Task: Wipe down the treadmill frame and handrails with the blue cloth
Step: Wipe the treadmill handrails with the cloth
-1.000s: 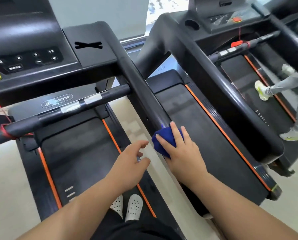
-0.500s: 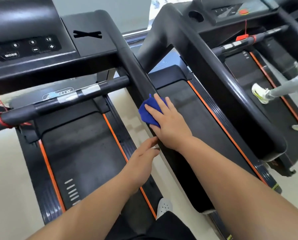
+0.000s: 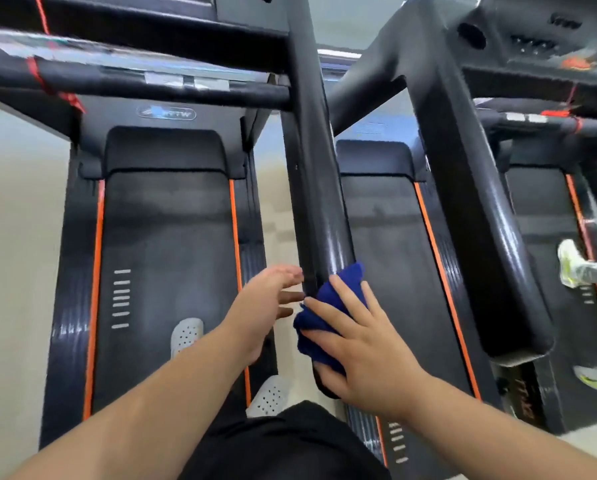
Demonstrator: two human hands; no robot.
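Note:
The black right handrail (image 3: 316, 188) of my treadmill runs from the console down toward me. My right hand (image 3: 362, 344) presses the bunched blue cloth (image 3: 328, 306) against the rail's near end, fingers spread over it. Just left of the rail hovers my left hand (image 3: 265, 306), fingers apart and holding nothing, its fingertips close to the rail's inner side. The black crossbar (image 3: 134, 84) with silver sensor patches spans the top left. The treadmill belt (image 3: 167, 258) with orange side stripes lies below.
A second treadmill stands to the right with its thick black handrail (image 3: 477, 209). Another person's legs in light sneakers (image 3: 568, 263) move on its far side. My own white perforated shoes (image 3: 186, 336) rest on the belt. Pale floor shows at the left.
My right hand has slid the cloth back down the handrail toward its near end. The left hand rose beside the rail. The view tilted downward.

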